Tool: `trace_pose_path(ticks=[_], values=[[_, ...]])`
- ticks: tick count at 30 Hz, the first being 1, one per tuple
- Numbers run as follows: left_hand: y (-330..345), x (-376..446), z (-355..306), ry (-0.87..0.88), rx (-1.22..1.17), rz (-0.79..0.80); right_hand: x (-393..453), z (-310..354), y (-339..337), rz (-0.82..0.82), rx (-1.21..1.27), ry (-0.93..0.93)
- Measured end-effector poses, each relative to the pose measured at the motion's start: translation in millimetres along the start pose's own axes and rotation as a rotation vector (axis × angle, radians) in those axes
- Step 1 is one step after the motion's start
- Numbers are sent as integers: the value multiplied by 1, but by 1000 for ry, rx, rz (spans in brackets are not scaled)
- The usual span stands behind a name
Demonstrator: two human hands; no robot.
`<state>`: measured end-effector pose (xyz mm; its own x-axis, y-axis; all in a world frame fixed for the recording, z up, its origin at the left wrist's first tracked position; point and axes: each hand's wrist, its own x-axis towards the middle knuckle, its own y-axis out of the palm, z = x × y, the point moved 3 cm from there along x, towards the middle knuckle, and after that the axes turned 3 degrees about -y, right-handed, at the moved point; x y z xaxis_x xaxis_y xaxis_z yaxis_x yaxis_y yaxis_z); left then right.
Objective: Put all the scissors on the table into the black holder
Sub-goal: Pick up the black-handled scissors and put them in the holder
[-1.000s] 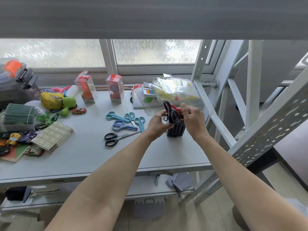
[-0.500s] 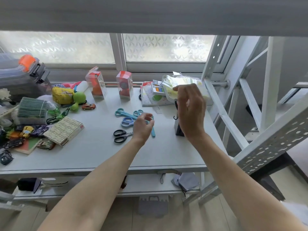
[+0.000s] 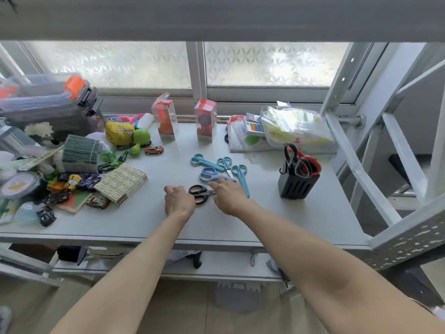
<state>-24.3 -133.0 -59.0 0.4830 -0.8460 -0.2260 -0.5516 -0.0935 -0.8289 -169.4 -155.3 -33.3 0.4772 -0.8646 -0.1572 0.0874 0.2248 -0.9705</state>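
The black holder [image 3: 298,188] stands at the table's right, with black-handled and red-handled scissors [image 3: 304,162] upright in it. Black-handled scissors [image 3: 198,193] lie flat near the middle. My left hand [image 3: 179,201] sits just left of their handles, fingers curled, nothing visible in it. My right hand [image 3: 228,196] lies over their blades; whether it grips them is hidden. Behind lie blue scissors [image 3: 209,174] and three teal pairs [image 3: 201,160], [image 3: 225,163], [image 3: 242,175].
A cream box [image 3: 121,183], toy cars and clutter fill the table's left. Two red-topped clear boxes [image 3: 204,120] and a bag of packets [image 3: 292,127] stand along the back. A metal shelf frame [image 3: 356,162] slants past the holder on the right.
Both hands left the holder and came down to the left, onto the black-handled scissors in the middle. The holder, earlier hidden by my right hand, now stands in plain sight.
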Motion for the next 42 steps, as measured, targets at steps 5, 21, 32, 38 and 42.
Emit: trace_pose_path(ticks=[5, 21, 32, 38, 42], values=[[4, 1, -7, 38, -91, 59, -5, 10, 10, -115, -25, 22], [-27, -45, -86, 232, -699, 585, -93, -43, -17, -686, 338, -109], [49, -86, -169, 507, -471, 518, -190, -121, -70, -1289, 611, 177], [66, -93, -197, 492, -429, 481, -178, -168, -112, -1314, 803, 310], [69, -94, -201, 482, -412, 479, -153, -177, -123, -1082, 803, 278]])
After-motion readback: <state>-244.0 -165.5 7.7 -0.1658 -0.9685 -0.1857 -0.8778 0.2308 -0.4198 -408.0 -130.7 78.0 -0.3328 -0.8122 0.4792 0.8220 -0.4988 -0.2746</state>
